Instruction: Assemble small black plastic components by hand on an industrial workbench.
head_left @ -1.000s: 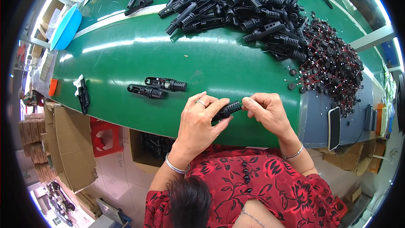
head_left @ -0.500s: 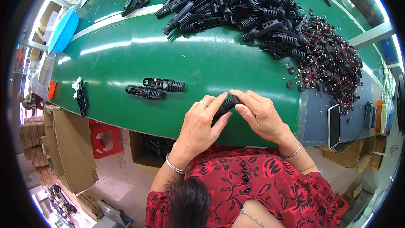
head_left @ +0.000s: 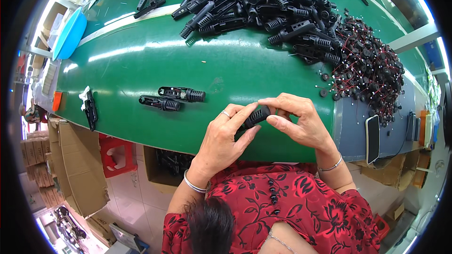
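Note:
My left hand [head_left: 224,134] is closed round a black ribbed plastic housing [head_left: 257,117], which tilts up to the right above the table's near edge. Most of its body is hidden in my palm. At the round end of the housing, the thumb and fingers of my right hand [head_left: 300,121] close in a pinch; whether a small part lies between them I cannot make out. Left of my hands, two similar black housings [head_left: 181,94] lie side by side on the green table [head_left: 155,61], with parts showing inside at least one.
A large heap of black housings [head_left: 263,0] covers the far table. Right of it lies a pile of small round black parts with red wires [head_left: 369,66]. A phone [head_left: 372,138] stands at the right edge, a black tool [head_left: 91,110] lies far left, near a blue basin [head_left: 69,33].
My right hand has lifted slightly and turned, its fingers now more bent at the housing's end. The left hand and the housing have hardly moved.

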{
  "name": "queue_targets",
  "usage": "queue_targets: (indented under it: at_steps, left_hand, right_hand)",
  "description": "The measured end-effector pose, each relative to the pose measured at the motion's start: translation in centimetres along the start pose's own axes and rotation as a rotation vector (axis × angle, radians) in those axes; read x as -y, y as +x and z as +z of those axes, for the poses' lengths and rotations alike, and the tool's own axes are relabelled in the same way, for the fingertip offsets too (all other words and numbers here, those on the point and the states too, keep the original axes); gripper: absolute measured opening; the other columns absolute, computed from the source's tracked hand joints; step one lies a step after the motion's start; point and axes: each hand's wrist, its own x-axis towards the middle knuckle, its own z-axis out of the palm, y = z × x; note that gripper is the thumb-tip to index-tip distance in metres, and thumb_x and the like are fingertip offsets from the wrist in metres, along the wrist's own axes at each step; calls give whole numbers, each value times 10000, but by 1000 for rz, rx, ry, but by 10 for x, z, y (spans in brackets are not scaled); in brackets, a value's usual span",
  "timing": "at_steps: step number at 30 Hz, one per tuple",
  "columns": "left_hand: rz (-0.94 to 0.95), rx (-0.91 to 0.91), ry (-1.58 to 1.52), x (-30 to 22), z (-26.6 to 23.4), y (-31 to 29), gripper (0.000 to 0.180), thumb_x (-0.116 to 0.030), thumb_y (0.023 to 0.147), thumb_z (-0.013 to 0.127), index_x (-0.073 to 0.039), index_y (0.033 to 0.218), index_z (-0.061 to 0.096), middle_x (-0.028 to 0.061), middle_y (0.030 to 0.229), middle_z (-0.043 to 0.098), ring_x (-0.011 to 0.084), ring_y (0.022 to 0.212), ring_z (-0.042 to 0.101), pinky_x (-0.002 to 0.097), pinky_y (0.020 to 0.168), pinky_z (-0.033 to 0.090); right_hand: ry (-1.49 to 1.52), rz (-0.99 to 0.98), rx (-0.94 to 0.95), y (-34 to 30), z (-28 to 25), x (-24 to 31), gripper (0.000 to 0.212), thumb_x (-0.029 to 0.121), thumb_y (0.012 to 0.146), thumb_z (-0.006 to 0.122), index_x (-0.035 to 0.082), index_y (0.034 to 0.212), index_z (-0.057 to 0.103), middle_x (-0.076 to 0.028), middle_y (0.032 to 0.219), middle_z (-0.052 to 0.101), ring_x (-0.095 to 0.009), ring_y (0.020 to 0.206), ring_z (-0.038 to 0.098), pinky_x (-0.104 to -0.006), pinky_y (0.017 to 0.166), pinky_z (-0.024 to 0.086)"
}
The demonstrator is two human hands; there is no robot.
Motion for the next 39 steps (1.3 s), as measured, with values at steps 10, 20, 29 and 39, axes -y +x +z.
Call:
queue_targets:
  at_steps: [10, 20, 29, 39]
  left_hand:
    - [62, -55, -9, 2, 2, 0, 517, -11, 885, 834, -63, 1385, 716, 151, 1176, 725, 308, 1047, 731, 398, 904, 592]
    - [130, -45, 120, -4, 3, 7, 328, 4, 956, 710, 12, 1272, 625, 194, 1178, 622, 409, 1007, 632, 486, 926, 518]
    - [42, -52, -430, -1, 2, 21, 416, -354, 1104, 457, 17, 1021, 624, 119, 951, 588, 246, 885, 536, 376, 834, 433]
    - [-483, -44, -1249, -12, 22, 26, 625, -504, 1129, 371, -48, 755, 578, 47, 714, 566, 183, 716, 539, 336, 689, 449]
  right_hand:
    - [52, 33, -47, -1, 0, -2, 231, 86, 942, 827, 2, 1157, 808, -64, 831, 707, -114, 657, 591, -289, 593, 471]
    - [-176, -120, -84, 6, 9, 19, 283, 105, 940, 822, -14, 1190, 764, -129, 961, 712, -244, 728, 686, -369, 617, 543]
    - [-303, -427, -274, 19, 30, 42, 464, 124, 867, 871, 12, 1294, 729, -86, 932, 654, -236, 715, 652, -379, 614, 552]
    - [51, -167, -377, 18, 50, 19, 350, 72, 738, 938, 27, 1056, 798, -59, 919, 557, -184, 831, 567, -319, 657, 494]
